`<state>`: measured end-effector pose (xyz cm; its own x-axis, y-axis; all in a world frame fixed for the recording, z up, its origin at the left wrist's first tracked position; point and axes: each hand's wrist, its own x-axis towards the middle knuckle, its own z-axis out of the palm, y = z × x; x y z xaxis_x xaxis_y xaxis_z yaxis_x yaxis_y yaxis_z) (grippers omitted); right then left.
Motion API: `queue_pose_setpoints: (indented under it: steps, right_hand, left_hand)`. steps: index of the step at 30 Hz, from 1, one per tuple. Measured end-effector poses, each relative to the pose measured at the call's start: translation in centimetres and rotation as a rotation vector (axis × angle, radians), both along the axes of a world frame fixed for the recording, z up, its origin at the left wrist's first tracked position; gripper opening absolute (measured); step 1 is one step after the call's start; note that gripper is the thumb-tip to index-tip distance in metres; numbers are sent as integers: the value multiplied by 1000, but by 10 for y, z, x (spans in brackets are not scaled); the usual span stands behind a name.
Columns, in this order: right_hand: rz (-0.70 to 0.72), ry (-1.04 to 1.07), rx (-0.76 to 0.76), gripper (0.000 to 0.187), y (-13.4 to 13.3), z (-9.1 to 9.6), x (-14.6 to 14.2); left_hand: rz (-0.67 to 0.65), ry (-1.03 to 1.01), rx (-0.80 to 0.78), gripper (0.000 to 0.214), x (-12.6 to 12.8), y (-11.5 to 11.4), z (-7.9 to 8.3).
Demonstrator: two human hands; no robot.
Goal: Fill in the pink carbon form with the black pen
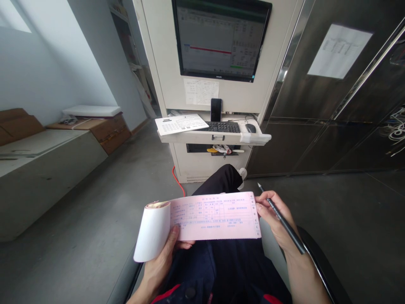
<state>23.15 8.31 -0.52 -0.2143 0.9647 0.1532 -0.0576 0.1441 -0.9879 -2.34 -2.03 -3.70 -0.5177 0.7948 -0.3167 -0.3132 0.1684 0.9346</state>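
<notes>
A pink printed form pad [211, 217] lies across the space above my lap, its front sheets folded back into a white roll [153, 232] at the left end. My left hand [167, 249] grips the pad at that folded end, thumb on top and fingers underneath. At the right edge, my right hand [278, 215] pinches the pad's perforated margin between thumb and fingertips. A black pen [281, 219] rests in the same hand, tip pointing up and away from me.
Ahead stands a cabinet with a monitor [221, 40], a pull-out tray [202, 138], keyboard [224, 126], mouse [250, 128], phone [216, 109] and white papers [181, 124]. A red cable [177, 180] crosses the floor. Cardboard boxes [109, 131] sit at left; dark metal cabinets [291, 147] line the right.
</notes>
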Motion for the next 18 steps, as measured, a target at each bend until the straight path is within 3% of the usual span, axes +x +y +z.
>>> queue_pose_setpoints:
  steps: [3, 6, 14, 18]
  right_hand:
    - [28, 18, 14, 18, -2, 3, -2]
    - [20, -8, 14, 19, -3, 2, -3]
    - [19, -161, 116, 17, -2, -2, -1]
    - [15, -212, 124, 21, -4, 1, -2]
  left_hand:
    - [19, 17, 9, 51, 6, -2, 11]
    - [11, 37, 2, 50, 6, -2, 11]
    - [-39, -29, 17, 55, -11, 1, -21]
    - [-53, -25, 33, 52, -13, 1, -27]
